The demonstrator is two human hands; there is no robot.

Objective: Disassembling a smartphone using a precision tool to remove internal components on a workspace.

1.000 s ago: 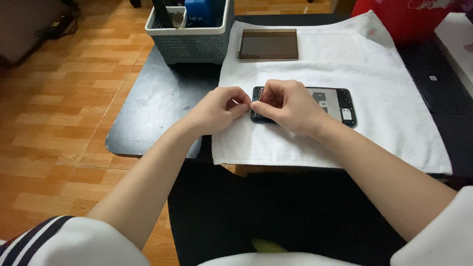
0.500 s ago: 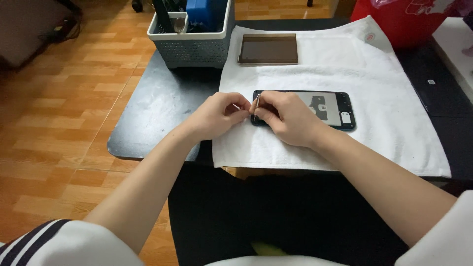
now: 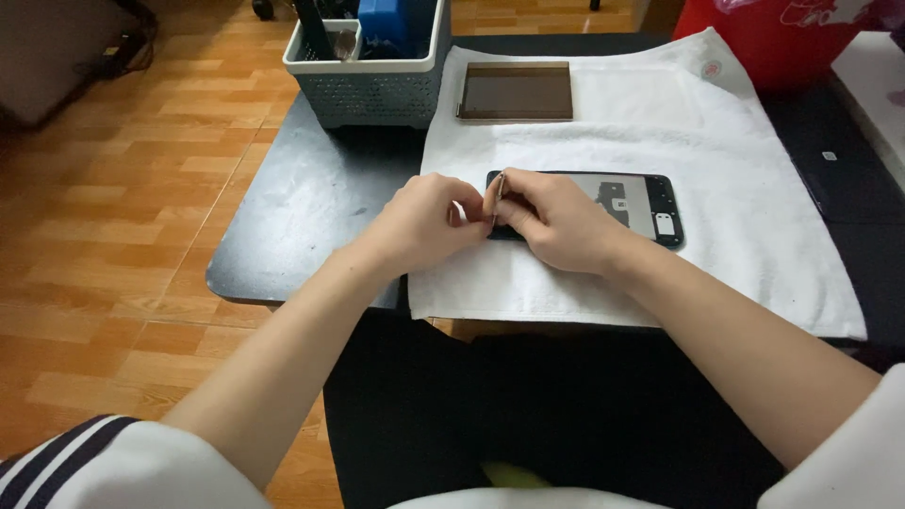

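A black phone (image 3: 603, 203) lies flat on a white towel (image 3: 735, 179) in the middle of a dark table (image 3: 292, 217). Its back is off, so you can see some of the little parts inside. The right hand (image 3: 556, 221) rests on the left end of the phone, and its fingers are pinched together on a thin metal tool (image 3: 498, 193) that stands up almost straight at the phone's edge. The left hand (image 3: 429, 221) is just beside it, touching the same end, with its fingers curled in close (I cannot tell if they grip anything). The phone looks light, flat and stiff, and its smooth edges could be slippery. The open inside looks easy to break, so it seems best to hold it by its long sides and not press on the parts. The soft towel should help keep it from sliding. Behind the phone lies a brown flat panel (image 3: 516, 91) on the towel, and a grey basket (image 3: 368, 90) of tools sits near it. A red bag (image 3: 782, 38) stands at the far right.
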